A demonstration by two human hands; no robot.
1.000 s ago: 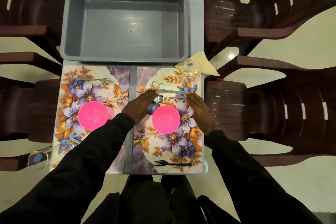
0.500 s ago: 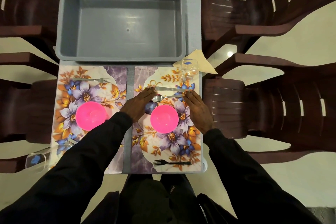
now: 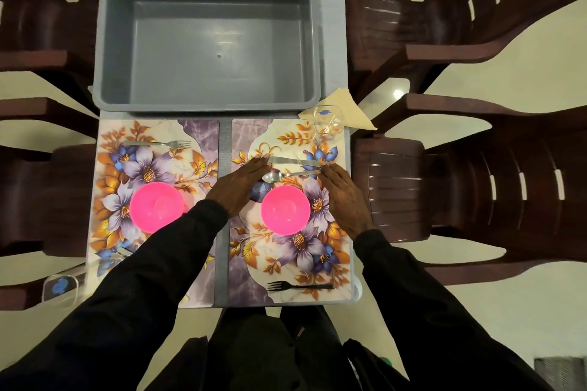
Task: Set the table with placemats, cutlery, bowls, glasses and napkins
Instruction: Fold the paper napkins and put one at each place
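Cutlery on the right placemat [image 3: 320, 260] is the matter in hand: a knife [image 3: 297, 161] and a spoon [image 3: 287, 174] lie side by side across its far half, just beyond the pink bowl [image 3: 285, 209]. The left hand [image 3: 239, 187] lies flat and open, fingertips at the knife's left end; the right hand [image 3: 346, 197] is likewise flat and open, fingertips at the right ends of both pieces. Neither grip closes on anything; they look to be squaring the two pieces up. A fork [image 3: 300, 286] lies at the mat's near edge.

At the far right corner a glass [image 3: 327, 124] stands on the mat, with a napkin [image 3: 347, 109] beside it, partly over the table [image 3: 330, 51] edge. The left placemat [image 3: 149, 162] carries a second bowl [image 3: 156, 206] and fork [image 3: 158, 144]; another glass [image 3: 60, 287] sits at its near left corner, over or past the table edge.

Risks, as I judge them: a push from one side only would skew the knife or slide the spoon into the bowl; a right hand lifting carelessly could clip the glass just beyond it; the overhanging napkin could slip off. The grey tub [image 3: 206, 38] beyond looks empty.
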